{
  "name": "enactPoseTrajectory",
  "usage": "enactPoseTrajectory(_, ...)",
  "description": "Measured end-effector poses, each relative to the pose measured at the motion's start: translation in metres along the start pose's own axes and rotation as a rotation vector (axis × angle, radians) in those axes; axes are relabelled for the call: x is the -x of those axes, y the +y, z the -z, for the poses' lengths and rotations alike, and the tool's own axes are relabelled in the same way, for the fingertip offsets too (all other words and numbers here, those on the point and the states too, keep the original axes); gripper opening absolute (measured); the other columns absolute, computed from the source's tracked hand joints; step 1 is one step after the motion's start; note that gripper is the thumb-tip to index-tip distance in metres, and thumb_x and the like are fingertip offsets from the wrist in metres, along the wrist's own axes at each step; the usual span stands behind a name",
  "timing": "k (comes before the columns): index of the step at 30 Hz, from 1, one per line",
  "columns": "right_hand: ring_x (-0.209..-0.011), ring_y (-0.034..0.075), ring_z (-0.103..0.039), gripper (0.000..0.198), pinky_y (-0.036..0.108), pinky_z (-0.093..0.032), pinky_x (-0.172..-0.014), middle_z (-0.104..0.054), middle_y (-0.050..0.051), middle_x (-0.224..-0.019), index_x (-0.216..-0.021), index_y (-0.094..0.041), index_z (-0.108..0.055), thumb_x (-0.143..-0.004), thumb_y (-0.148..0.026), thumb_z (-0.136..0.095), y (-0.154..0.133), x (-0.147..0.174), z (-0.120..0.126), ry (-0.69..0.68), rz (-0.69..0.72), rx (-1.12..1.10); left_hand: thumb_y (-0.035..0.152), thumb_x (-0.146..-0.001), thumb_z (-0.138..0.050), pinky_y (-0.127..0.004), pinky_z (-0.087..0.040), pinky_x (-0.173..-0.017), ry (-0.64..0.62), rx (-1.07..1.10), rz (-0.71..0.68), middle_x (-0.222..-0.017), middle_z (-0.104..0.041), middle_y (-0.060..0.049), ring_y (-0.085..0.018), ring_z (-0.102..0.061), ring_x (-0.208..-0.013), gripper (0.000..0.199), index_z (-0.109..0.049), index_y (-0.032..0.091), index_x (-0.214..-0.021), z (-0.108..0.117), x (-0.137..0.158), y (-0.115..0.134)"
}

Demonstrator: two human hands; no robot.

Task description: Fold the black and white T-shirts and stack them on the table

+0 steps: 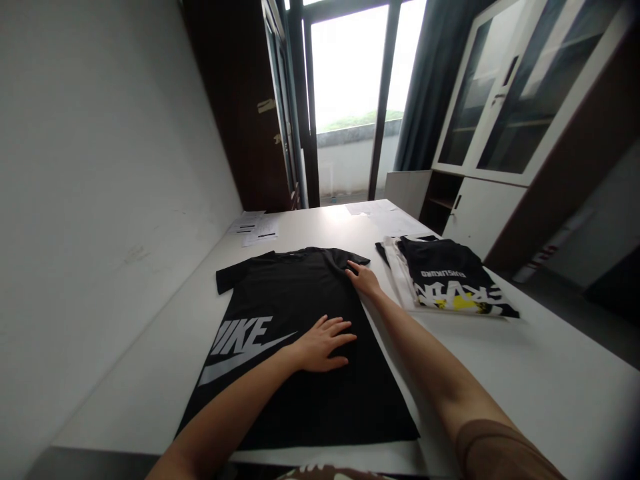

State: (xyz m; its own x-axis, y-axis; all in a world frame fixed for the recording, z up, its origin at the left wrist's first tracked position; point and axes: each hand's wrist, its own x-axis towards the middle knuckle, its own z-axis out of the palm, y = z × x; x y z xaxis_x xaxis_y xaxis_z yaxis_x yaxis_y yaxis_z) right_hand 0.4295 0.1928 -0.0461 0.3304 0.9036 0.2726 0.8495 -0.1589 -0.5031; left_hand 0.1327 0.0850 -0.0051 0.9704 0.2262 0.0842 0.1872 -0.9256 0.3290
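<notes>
Two bare hands of yours are on a black T-shirt, which lies spread out on the white table right in front of you, collar at the far end and hem close to your body. Your left hand is palm down around the middle of the fabric, fingers fanned out, pinching nothing. Your right hand reaches further, at the right side edge just under the sleeve, fingers stretched toward the shirt; honestly can't tell if it's gripping a bit of cloth there or just resting on it. Grey print with a swoosh sits on the left half (the first letter gets cut off at the side edge, so you mostly read "IKE"). To the right of the shirt, a little apart from it, you've got a stack of folded clothes, black on top with white lettering and a yellow patch, with something white peeking out underneath. Loose papers lie at the far left of the table, near the wall. Past the table there's a bright glass door, a dark curtain and a white cabinet over on your right.
</notes>
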Motion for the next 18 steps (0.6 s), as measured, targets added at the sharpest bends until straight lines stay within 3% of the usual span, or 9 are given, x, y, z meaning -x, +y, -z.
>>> enactPoseTrajectory(4, -0.130, 0.028, -0.058, 0.053, 0.037, -0.044, -0.109, -0.063, 0.012, -0.139, -0.148, -0.025, -0.057, -0.101, -0.047, -0.055, 0.0010, -0.0002, -0.0027, 0.013, -0.003, -0.006, 0.046, -0.097, -0.060, -0.055, -0.019, -0.127, 0.018, -0.006, -0.081, -0.167, -0.033, -0.008, -0.030, -0.025, -0.156, 0.055, -0.051, 0.030, -0.149, -0.0026, -0.0013, 0.0110)
enactPoseTrajectory(9, -0.138, 0.029, -0.052, 0.054, 0.037, -0.040, -0.113, -0.051, 0.013, -0.154, -0.149, -0.022, -0.056, -0.102, -0.046, -0.053, 0.0021, -0.0010, -0.0049, 0.103, -0.006, -0.024, 0.042, -0.096, -0.061, -0.053, -0.019, -0.127, 0.021, 0.003, -0.038, -0.165, -0.037, -0.007, -0.029, -0.028, -0.155, 0.054, -0.053, 0.030, -0.148, -0.0010, -0.0006, 0.0103)
enactPoseTrajectory(18, -0.137, 0.031, -0.052, 0.055, 0.039, -0.042, -0.113, -0.052, 0.014, -0.153, -0.150, -0.019, -0.055, -0.102, -0.045, -0.051, 0.0035, -0.0032, -0.0061, 0.110, -0.026, -0.028, 0.045, -0.096, -0.062, -0.052, -0.018, -0.128, 0.017, 0.034, -0.017, -0.162, -0.042, -0.007, -0.027, -0.034, -0.152, 0.058, -0.050, 0.030, -0.150, -0.0006, -0.0012, 0.0080)
